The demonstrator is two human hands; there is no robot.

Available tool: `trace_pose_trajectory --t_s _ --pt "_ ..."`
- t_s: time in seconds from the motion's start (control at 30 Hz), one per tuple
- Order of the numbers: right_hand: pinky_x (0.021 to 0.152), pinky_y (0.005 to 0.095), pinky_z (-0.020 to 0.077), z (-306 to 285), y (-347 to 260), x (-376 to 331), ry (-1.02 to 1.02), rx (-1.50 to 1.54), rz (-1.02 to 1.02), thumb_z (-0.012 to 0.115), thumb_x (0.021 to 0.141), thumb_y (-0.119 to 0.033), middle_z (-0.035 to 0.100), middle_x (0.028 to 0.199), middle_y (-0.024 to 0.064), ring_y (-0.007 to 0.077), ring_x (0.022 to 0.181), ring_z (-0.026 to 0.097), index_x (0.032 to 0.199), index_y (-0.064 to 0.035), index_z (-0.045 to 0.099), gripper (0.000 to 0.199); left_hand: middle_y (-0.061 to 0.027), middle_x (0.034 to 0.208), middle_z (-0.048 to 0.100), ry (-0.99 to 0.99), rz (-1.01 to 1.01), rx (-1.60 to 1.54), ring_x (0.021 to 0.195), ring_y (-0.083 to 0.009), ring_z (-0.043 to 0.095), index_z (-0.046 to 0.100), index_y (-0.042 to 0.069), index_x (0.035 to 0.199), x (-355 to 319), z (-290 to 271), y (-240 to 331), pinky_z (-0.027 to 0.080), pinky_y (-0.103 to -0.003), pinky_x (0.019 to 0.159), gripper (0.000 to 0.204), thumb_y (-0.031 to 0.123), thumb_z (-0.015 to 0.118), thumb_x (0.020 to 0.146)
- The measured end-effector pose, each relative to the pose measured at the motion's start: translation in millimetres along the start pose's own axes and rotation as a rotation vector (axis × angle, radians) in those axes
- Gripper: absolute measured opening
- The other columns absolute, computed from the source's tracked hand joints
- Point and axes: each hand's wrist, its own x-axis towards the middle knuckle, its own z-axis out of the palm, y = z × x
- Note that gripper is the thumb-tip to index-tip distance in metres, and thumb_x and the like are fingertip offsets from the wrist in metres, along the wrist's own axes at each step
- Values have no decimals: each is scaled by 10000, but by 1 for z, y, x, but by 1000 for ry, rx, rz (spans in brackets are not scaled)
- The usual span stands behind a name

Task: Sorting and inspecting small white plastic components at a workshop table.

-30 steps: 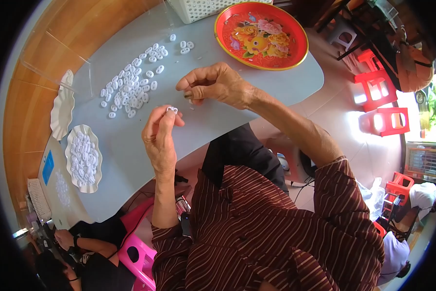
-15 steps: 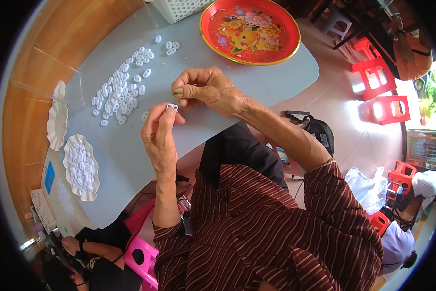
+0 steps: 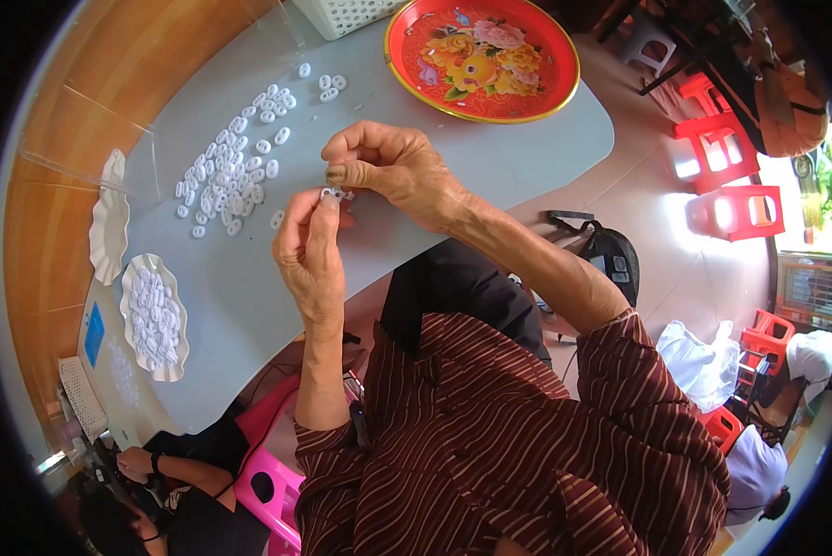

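White small plastic ring piece (image 3: 334,194) is pinched between the fingertips of both hands above the grey desk (image 3: 490,167). Left hand (image 3: 307,250) closes on it from 6 o'clock, right hand (image 3: 393,170) from 2 o'clock. Loose white plastic rings (image 3: 235,171) lie at 10 o'clock, near. Round red flowered tray (image 3: 481,56) stands at 1 o'clock.

White rings (image 3: 233,176) — grey table (image 3: 249,296), red tray (image 3: 482,57) (yellow flowers), striped maroon shirt (image 3: 527,463).
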Motion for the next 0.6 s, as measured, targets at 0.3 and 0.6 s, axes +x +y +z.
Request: trace_pose_trajectory --t_s 0.3,0.6 --pt "647 250 518 3 3 -1 11 40 -32 625 882 -85 613 835 14 82 766 580 1004 -21 589 142 34 789 537 10 26 8 736 -67 436 610 -11 908 -3 5 4 361 -220 668 211 196 573 901" --pt "652 248 517 2 -2 -2 -22 -96 -21 611 894 -98 621 821 25 91 748 585 948 1 612 112 17 745 505 6 22 -1 716 -81 421 579 -11 863 -4 6 5 352 -230 655 211 195 565 905"
